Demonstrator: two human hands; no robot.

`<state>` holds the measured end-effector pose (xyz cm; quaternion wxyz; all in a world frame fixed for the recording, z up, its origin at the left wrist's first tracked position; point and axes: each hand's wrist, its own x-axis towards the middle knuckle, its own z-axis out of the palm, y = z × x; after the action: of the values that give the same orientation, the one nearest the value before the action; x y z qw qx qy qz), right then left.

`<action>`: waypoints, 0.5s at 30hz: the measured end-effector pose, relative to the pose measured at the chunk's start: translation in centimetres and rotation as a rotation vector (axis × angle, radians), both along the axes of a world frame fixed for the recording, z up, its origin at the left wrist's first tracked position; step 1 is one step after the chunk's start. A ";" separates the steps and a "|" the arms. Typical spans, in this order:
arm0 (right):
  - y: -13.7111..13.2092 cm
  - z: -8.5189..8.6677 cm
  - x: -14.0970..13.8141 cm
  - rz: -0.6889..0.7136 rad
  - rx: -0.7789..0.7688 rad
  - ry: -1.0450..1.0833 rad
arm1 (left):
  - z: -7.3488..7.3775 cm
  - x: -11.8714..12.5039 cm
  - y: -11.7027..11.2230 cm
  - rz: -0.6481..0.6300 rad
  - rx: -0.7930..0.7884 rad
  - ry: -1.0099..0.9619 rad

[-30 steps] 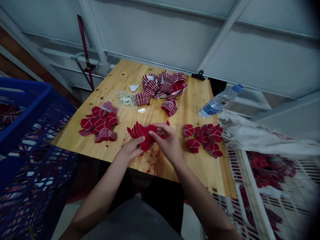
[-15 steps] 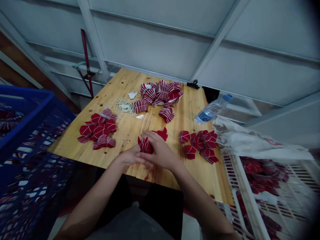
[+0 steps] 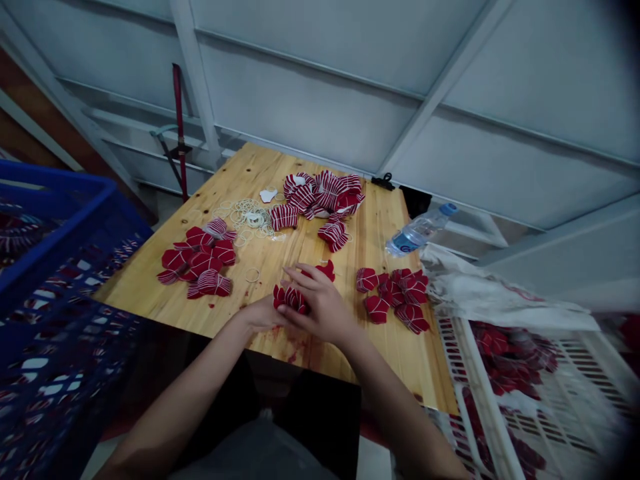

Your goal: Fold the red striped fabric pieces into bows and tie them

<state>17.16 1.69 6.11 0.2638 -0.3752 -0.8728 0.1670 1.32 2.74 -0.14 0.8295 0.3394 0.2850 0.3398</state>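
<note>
Gripping a red-and-white striped fabric bundle (image 3: pixel 291 300) between them, the 2 hands meet low over the tabletop (image 3: pixel 395 370): the left hand (image 3: pixel 261 315) presses against it from the near side, and the right hand (image 3: pixel 320 308) curls over the top. A loose red fabric piece (image 3: pixel 327 271) lies just past the right hand, and a single rubber band (image 3: pixel 253 275) lies near the left. The pine surface carries 3 groups of similar bundles: a left heap (image 3: pixel 200 257), a right heap (image 3: pixel 393 297) and a far heap (image 3: pixel 320 197), with a tangle of rubber bands (image 3: pixel 251 215) between the left and far heaps. A plastic water bottle (image 3: pixel 417 230) lies near the right edge. A blue crate (image 3: pixel 60 267) stands left, a white crate (image 3: pixel 505 380) right, both holding red pieces. Beyond rises a grey panelled wall (image 3: pixel 310 87). The left forearm (image 3: pixel 175 400) and right forearm (image 3: pixel 395 407) angle inward from the bottom of the view.
</note>
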 end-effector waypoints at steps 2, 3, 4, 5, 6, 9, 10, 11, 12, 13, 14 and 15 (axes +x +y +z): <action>-0.2 0.2 -0.3 0.035 -0.033 0.018 | 0.2 -0.1 0.2 0.001 0.061 0.058; -0.3 0.3 -0.5 0.057 -0.069 0.046 | 0.4 -0.2 0.3 -0.009 0.094 0.079; -0.4 0.3 -0.6 0.074 -0.112 0.088 | 0.6 -0.5 0.4 -0.045 0.128 0.099; -0.5 0.3 -0.8 0.082 -0.154 0.143 | 0.9 -0.7 0.4 -0.103 0.158 0.116; -0.6 0.2 -0.9 0.082 -0.181 0.203 | 1.1 -0.9 0.4 -0.164 0.178 0.124; -0.7 -0.1 -1.3 0.064 -0.156 0.361 | 1.2 -1.2 0.3 -0.213 0.172 0.076; -0.7 -0.2 -1.4 0.068 -0.133 0.389 | 1.0 -1.1 0.3 -0.182 0.151 0.039; -0.7 -0.2 -1.5 0.077 -0.118 0.399 | 0.9 -1.0 0.2 -0.144 0.133 0.006; -0.6 -0.3 -1.6 0.084 -0.113 0.394 | 0.7 -0.9 0.1 -0.116 0.116 -0.021; -0.6 -0.4 -1.7 0.087 -0.116 0.379 | 0.5 -0.7 0.0 -0.099 0.101 -0.039; -0.6 -0.4 -1.8 0.083 -0.120 0.366 | 0.5 -0.7 -0.1 -0.083 0.080 -0.054; -0.6 -0.5 -1.8 0.076 -0.120 0.360 | 0.5 -0.7 -0.2 -0.082 0.064 -0.055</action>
<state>15.32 1.06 5.57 0.3863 -0.3210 -0.8136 0.2928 0.61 2.52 0.34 0.8391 0.3674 0.2371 0.3237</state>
